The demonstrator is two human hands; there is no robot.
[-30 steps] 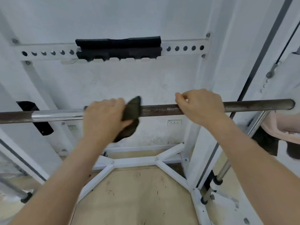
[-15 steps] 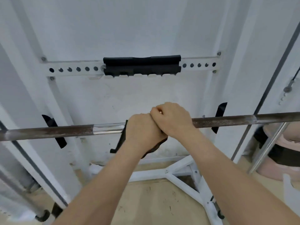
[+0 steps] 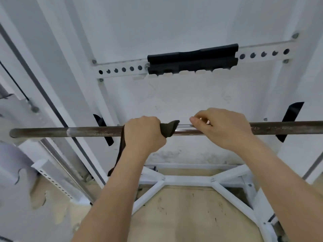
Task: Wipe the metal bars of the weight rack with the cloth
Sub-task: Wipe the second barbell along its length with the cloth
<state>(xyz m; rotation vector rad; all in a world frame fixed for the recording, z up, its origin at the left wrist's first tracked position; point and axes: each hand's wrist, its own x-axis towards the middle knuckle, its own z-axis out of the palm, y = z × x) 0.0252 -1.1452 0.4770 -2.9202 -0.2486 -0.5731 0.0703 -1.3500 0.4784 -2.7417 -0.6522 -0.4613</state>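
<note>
We are in a gym, perhaps a weight room in somebody's home. A white-painted steel rack (image 3: 78, 109) fills the view, with sloping uprights and a cross strip (image 3: 120, 69) drilled with a row of holes that carries a black pad (image 3: 192, 59). Its braced base members (image 3: 188, 180) lie on a pale tan floor (image 3: 183, 215). A long, rust-flecked bar (image 3: 96, 132) runs level across the rack past black hooks (image 3: 291, 112) on either side. At the left we see a thin cable (image 3: 15, 82) beside an upright. Behind it all stands a plain, scuffed white wall (image 3: 174, 23).
</note>
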